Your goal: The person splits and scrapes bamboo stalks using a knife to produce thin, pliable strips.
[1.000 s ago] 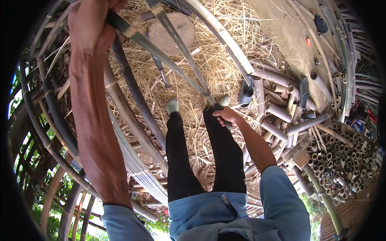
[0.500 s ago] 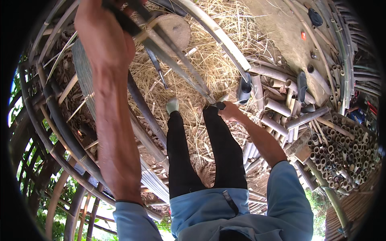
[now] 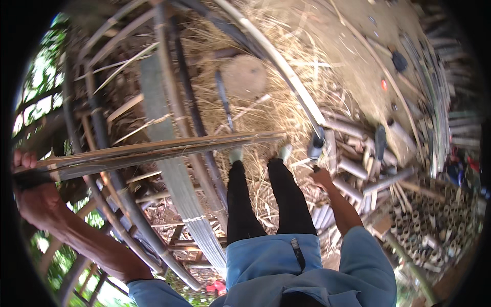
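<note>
My left hand [image 3: 40, 197] is at the far left, its fingers wrapped round the dark end of a split bamboo length [image 3: 169, 151]. The bamboo reaches sideways across my view in long, narrowly parted strips, its far end above my feet. My right hand [image 3: 322, 178] is closed, apart from the bamboo, to the right of my knees. A small dark end pokes out of its fist; blur hides what it is. Beyond my feet, a long narrow dark tool [image 3: 223, 97] lies on straw beside a round wood block [image 3: 245, 77].
Bamboo rails [image 3: 176, 97] stand on my left, with a grey slatted strip [image 3: 176, 179] among them. A pale bamboo pole [image 3: 279, 64] curves across ahead. Cut bamboo pieces [image 3: 353, 166] and a stack of short tubes [image 3: 424, 225] lie on the right, near dark shoes [image 3: 316, 145].
My left hand has swung from the top of the view down to the far left, carrying the bamboo, which now lies crosswise. My right hand has moved away from the bamboo's end, rightward.
</note>
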The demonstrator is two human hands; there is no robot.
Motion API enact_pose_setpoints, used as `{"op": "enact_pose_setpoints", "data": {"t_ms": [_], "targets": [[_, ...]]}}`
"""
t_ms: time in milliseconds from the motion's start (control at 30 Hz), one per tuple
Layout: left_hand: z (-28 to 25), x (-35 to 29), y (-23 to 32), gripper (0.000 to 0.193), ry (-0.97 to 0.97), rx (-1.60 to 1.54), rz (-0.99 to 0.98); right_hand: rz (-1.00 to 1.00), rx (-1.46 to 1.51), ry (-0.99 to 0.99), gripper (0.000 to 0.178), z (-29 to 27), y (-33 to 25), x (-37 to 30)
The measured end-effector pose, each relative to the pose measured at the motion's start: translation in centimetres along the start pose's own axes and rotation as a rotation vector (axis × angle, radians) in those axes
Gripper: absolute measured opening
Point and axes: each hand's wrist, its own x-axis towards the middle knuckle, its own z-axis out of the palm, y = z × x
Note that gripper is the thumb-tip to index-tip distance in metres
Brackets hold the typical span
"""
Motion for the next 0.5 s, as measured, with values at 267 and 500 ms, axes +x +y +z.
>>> {"op": "enact_pose_setpoints", "data": {"t_ms": [267, 500], "targets": [[-16.6, -13.9, -6.6, 0.048, 0.639, -0.227, -0.221, -0.584, 0.126, 0.351, 0.061, -10.0, -17.9, -9.7], [-21.8, -27.4, -17.0, 0.054, 1.013, -0.558, -0.561, -0.855, -0.238, -0.164, 0.056, -10.3, -33.5, -16.5]]}}
